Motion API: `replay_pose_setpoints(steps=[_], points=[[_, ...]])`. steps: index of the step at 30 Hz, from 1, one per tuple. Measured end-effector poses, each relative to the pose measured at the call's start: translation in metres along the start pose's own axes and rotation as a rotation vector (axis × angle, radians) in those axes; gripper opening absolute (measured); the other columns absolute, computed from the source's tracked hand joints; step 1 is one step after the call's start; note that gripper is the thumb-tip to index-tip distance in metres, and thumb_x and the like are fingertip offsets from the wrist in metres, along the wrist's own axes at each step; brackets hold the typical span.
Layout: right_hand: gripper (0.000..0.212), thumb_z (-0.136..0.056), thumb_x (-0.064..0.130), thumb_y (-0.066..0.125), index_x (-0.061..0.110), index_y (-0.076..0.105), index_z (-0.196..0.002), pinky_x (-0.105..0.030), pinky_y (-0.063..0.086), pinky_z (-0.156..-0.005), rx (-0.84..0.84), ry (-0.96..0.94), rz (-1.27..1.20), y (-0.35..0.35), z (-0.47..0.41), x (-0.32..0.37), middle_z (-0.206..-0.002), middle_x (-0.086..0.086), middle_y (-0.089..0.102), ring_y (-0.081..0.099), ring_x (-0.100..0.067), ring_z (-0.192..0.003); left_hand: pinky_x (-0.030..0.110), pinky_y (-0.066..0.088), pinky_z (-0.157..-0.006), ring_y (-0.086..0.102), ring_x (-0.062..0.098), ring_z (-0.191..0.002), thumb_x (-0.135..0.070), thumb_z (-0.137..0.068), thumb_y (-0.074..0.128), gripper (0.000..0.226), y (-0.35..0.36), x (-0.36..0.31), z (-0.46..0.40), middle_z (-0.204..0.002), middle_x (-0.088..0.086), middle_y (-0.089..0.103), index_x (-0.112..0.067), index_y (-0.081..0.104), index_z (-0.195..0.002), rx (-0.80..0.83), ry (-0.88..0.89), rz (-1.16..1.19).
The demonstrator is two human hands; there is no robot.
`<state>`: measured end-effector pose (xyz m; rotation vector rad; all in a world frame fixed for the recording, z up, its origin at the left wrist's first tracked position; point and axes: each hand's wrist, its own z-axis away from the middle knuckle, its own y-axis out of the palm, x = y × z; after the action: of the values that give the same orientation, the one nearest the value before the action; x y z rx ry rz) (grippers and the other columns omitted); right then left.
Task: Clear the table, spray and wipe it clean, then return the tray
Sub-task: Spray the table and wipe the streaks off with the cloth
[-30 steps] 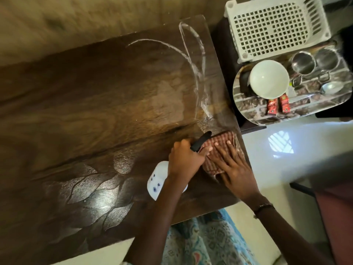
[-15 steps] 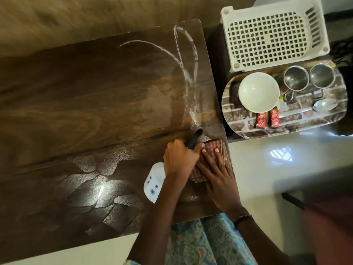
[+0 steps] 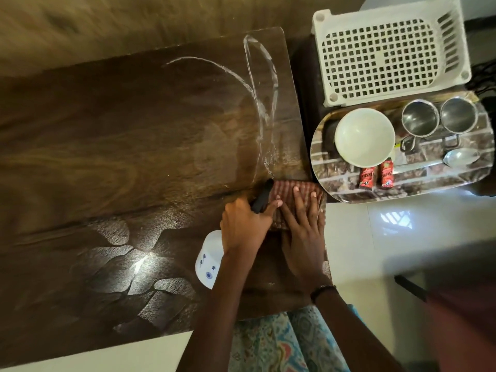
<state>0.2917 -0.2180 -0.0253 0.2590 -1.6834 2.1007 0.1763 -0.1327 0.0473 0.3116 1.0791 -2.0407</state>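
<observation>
My right hand (image 3: 302, 232) lies flat, fingers straight, pressing the checked cloth (image 3: 292, 200) onto the table (image 3: 107, 157). My left hand (image 3: 244, 226), just beside it, grips the spray bottle (image 3: 210, 260), whose black nozzle points ahead. Beyond my fingertips, wet streaks curve across the wood. I judge long overlapping strokes with even palm pressure will lift them, with the bottle kept clear of the cloth's path. Off to my right, the loaded tray (image 3: 402, 181) waits beside the table's end.
</observation>
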Motion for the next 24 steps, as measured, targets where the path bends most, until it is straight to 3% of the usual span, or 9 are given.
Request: replay_pose_setpoints(steps=[4, 6, 8, 11, 13, 19, 24], points=[[0.056, -0.092, 0.032, 0.041, 0.033, 0.033, -0.148, -0.060, 0.010, -0.116, -0.067, 0.058, -0.005, 0.004, -0.061, 0.032, -0.160, -0.003, 0.018, 0.002, -0.034, -0.147, 0.045, 0.054, -0.074, 0.066, 0.032, -0.083, -0.061, -0.067, 0.074, 0.052, -0.012, 0.011, -0.006, -0.080, 0.008, 0.070, -0.013, 0.067, -0.084, -0.098, 0.039, 0.084], [0.057, -0.090, 0.043, 0.034, 0.034, 0.035, -0.146, -0.057, 0.000, -0.114, -0.047, 0.031, -0.041, 0.005, -0.089, 0.052, -0.160, -0.001, 0.016, -0.001, -0.034, -0.147, 0.046, 0.055, -0.074, 0.067, 0.031, -0.081, -0.069, -0.064, 0.070, 0.057, -0.017, 0.017, -0.010, -0.077, 0.006, 0.069, -0.014, 0.066, -0.082, -0.121, 0.053, 0.124], [0.056, -0.090, 0.045, 0.036, 0.036, 0.036, -0.145, -0.056, 0.003, -0.116, 0.015, -0.116, -0.012, 0.012, -0.098, 0.063, -0.160, 0.000, 0.016, -0.002, -0.033, -0.147, 0.046, 0.055, -0.071, 0.066, 0.031, -0.079, -0.075, -0.060, 0.065, 0.062, -0.021, 0.023, -0.014, -0.074, 0.005, 0.068, -0.016, 0.065, -0.078, -0.135, 0.048, 0.140], [0.057, -0.091, 0.032, 0.051, 0.030, 0.036, -0.146, -0.054, 0.014, -0.117, 0.076, -0.379, 0.121, 0.016, -0.074, 0.046, -0.160, 0.000, 0.016, 0.003, -0.031, -0.148, 0.047, 0.055, -0.069, 0.064, 0.032, -0.073, -0.065, -0.064, 0.073, 0.050, -0.028, 0.027, -0.018, -0.068, 0.005, 0.065, -0.017, 0.061, -0.072, -0.141, 0.044, 0.152], [0.060, -0.090, 0.028, 0.048, 0.029, 0.032, -0.148, -0.053, 0.014, -0.117, 0.105, -0.449, 0.182, 0.008, -0.054, 0.018, -0.161, -0.001, 0.014, 0.002, -0.030, -0.148, 0.047, 0.055, -0.069, 0.064, 0.033, -0.073, -0.065, -0.065, 0.073, 0.048, -0.034, 0.028, -0.021, -0.067, 0.006, 0.064, -0.019, 0.060, -0.071, -0.157, 0.044, 0.153], [0.057, -0.090, 0.025, 0.038, 0.031, 0.034, -0.147, -0.059, 0.020, -0.114, 0.038, -0.218, 0.088, -0.016, -0.076, -0.003, -0.159, -0.005, 0.021, 0.008, -0.036, -0.147, 0.046, 0.054, -0.067, 0.063, 0.031, -0.068, -0.056, -0.068, 0.076, 0.043, -0.045, 0.028, -0.035, -0.061, 0.005, 0.062, -0.017, 0.058, -0.065, -0.208, 0.014, 0.162], [0.066, -0.085, 0.014, 0.053, 0.034, 0.035, -0.146, -0.059, 0.010, -0.114, -0.038, -0.132, 0.057, -0.006, -0.138, 0.050, -0.159, -0.004, 0.020, 0.005, -0.038, -0.146, 0.046, 0.055, -0.066, 0.064, 0.030, -0.067, -0.054, -0.068, 0.077, 0.044, -0.045, 0.031, -0.043, -0.062, 0.006, 0.063, -0.013, 0.061, -0.068, -0.237, -0.005, 0.196]])
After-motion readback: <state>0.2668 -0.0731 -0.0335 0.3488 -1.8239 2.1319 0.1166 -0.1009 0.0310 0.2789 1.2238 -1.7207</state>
